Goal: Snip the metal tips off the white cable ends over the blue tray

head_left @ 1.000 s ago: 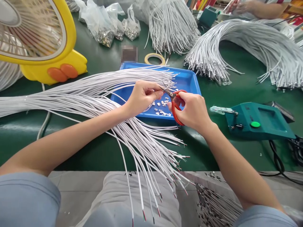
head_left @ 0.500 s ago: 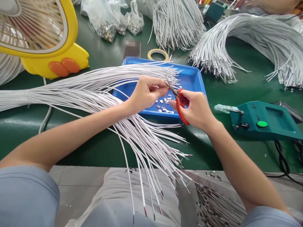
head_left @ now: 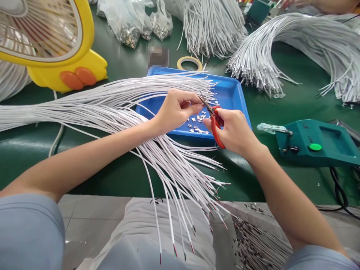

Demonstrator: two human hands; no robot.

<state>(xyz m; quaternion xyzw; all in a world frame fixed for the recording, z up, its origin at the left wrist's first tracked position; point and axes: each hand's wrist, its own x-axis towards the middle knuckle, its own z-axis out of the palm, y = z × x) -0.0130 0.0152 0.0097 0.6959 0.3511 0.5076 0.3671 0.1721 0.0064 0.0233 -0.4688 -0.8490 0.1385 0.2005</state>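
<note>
Cables (head_left: 168, 163) past the front table edge (head_left: 107, 192)

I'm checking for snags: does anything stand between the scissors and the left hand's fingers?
Nothing visible does: the red-handled scissors in the right hand reach right up to the fingers of the left hand. The blue tray lies beneath, not between. Anything pinched there can't be made out.

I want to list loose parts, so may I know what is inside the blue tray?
Small silvery pieces lie in the blue tray, and white cables reach over it. Whatever lies beneath the cables, left hand, right hand and red-handled scissors cannot be seen.
</note>
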